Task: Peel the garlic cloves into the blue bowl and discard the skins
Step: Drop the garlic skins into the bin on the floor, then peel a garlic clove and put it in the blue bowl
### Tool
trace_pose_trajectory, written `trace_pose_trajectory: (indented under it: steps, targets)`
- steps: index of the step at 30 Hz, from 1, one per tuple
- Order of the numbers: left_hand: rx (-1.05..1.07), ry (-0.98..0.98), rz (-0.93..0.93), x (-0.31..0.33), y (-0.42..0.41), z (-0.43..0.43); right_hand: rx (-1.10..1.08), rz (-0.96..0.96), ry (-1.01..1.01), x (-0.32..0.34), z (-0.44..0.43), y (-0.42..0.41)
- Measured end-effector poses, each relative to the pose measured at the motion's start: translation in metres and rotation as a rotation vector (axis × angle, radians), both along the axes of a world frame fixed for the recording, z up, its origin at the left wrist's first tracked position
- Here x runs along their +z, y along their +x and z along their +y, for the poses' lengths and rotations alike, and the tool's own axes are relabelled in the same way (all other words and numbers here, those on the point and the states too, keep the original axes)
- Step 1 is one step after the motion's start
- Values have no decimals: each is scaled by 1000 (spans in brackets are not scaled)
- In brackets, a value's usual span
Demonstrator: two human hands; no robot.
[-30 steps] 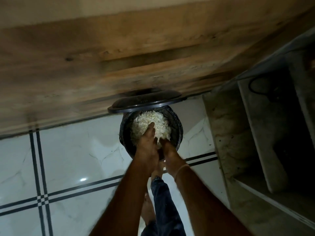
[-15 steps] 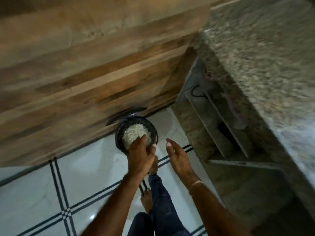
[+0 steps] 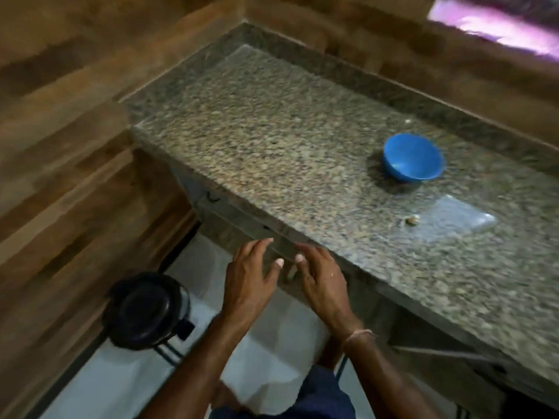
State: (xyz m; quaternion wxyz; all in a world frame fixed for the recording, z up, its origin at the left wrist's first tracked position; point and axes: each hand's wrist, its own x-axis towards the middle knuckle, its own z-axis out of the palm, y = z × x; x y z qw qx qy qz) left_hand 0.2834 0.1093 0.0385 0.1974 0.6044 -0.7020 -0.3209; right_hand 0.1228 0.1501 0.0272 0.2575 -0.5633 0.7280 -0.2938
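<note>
The blue bowl (image 3: 413, 157) stands on the speckled granite counter (image 3: 272, 140), toward its right side; its inside is blurred. A small scrap of garlic or skin (image 3: 412, 219) lies on the counter in front of the bowl. My left hand (image 3: 252, 279) and my right hand (image 3: 322, 278) hover side by side in front of the counter's front edge, fingers spread and relaxed, holding nothing. The black bin (image 3: 145, 309) sits on the floor at the lower left with its lid down, to the left of my left hand.
Wood-panelled wall (image 3: 60, 146) runs along the left and behind the counter. White tiled floor (image 3: 266, 352) lies below my hands. Shelves (image 3: 230, 219) sit under the counter edge. My leg in dark trousers (image 3: 320, 397) is at the bottom.
Both hands have lifted out of the bin of garlic skins and risen to the counter edge. The bin lid, open before, is now down. The view swung up to the counter and blue bowl.
</note>
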Motion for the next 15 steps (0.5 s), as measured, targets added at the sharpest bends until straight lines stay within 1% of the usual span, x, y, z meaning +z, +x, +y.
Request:
trace_pose_trajectory:
  steps: [3,6,8,12,15]
  targets:
    - [-79,5,-4,4,-80,-9,-63,-1,-20,-2,8,-71]
    - [-150,16,6,5,-160,-17,-130,-17,3,-6,16,-141]
    - [-147,36,15,2,-204,-24,-163,-12,28,-9,18,-183]
    - [-102,50,-12,-11,-265,-48,-224,59,74,-15,14,-256]
    - [-101,35,-92,-28,-290,-65,-232,154,142,-20,-2,-292]
